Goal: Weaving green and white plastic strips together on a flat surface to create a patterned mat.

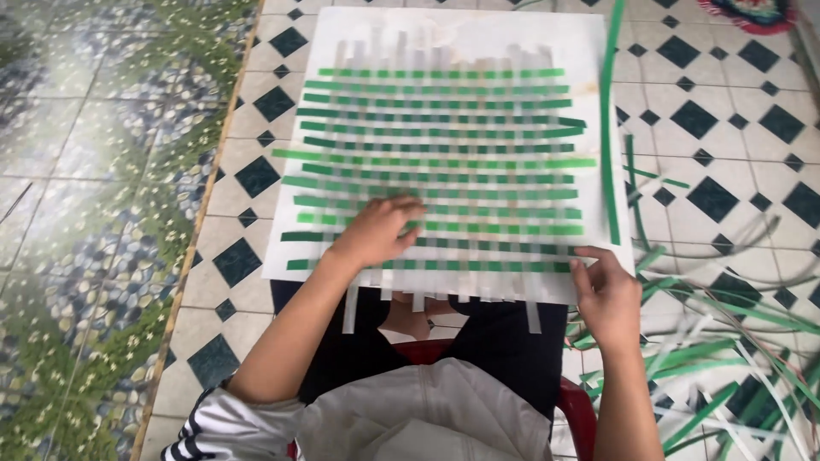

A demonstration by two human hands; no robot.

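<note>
The woven mat (444, 154) is pinned flat near its lower-left corner by the left hand (376, 230), fingers spread, while its lower-right edge is pinched by the right hand (608, 294) so the green strips (436, 266) aren't shifted.

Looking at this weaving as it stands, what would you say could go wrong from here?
The left hand presses on the woven mat; a slip could push the green strips askew. The right hand grips the mat's edge, where strip ends could slide out. The white board overhangs the lap and may tip.
</note>
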